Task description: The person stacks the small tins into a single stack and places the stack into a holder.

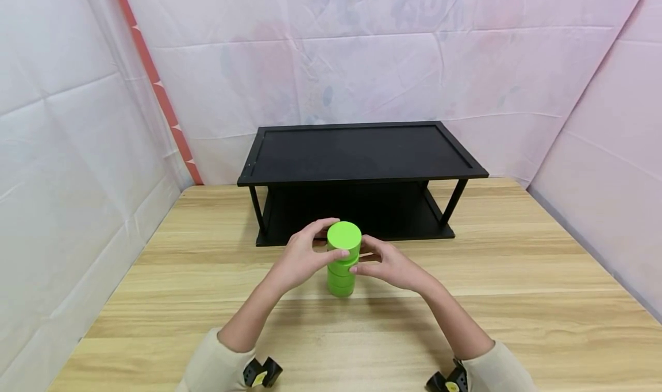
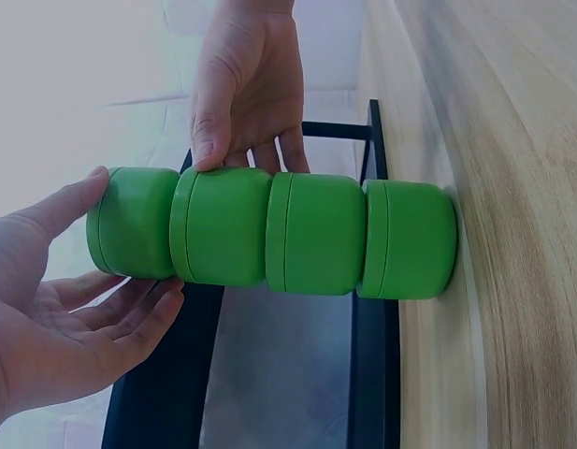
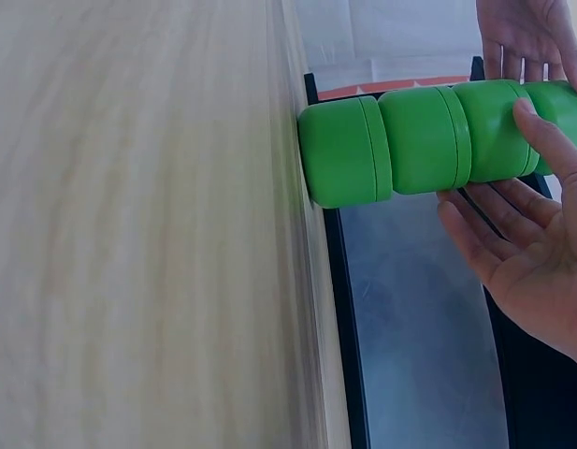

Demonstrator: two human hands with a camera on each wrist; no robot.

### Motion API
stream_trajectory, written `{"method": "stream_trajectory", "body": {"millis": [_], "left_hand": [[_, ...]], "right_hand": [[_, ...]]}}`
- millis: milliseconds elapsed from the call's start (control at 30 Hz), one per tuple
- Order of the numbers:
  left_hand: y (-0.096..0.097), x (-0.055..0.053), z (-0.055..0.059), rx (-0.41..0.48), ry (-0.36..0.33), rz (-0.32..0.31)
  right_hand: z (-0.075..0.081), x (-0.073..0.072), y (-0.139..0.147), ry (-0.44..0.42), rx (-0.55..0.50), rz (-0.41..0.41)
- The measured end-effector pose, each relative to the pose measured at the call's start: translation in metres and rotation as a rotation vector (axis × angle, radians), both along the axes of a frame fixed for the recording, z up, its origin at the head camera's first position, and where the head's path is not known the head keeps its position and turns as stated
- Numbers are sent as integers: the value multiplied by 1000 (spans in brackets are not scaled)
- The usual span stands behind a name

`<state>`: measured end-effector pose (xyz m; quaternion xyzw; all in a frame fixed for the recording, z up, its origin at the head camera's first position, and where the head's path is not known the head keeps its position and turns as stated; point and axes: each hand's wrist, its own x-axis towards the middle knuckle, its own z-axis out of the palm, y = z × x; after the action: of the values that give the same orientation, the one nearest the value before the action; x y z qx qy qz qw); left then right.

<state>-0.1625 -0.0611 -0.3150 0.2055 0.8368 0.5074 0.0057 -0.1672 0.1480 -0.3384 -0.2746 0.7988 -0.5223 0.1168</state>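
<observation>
So, starting at the far left: white sheeting (image 1: 52,150) hangs down the side, with a red strip (image 1: 155,81) slanting where it meets the back. Next up, a beige left sleeve (image 1: 209,362) with a small black device (image 1: 261,373) on it, then the left hand (image 1: 302,254), thumb and fingers curled round the top tub (image 1: 343,237) of a stack of four green tubs (image 1: 341,284). The stack stands upright on the wooden table (image 1: 170,317), right in front of a low black two-tier rack (image 1: 362,153) (a bit wonky, the tubs aren't perfectly lined up). Just right of that, the right hand (image 1: 390,264) holds the second tub down (image 2: 223,224) between thumb and fingers. Last, the beige right sleeve (image 1: 499,372).
</observation>
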Motion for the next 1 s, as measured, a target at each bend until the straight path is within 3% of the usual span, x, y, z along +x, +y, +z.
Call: {"method": "stream_trajectory", "body": {"millis": [1000], "left_hand": [[-1, 1, -2, -3, -12, -1]], "right_hand": [[1, 1, -2, 16, -4, -5]]}}
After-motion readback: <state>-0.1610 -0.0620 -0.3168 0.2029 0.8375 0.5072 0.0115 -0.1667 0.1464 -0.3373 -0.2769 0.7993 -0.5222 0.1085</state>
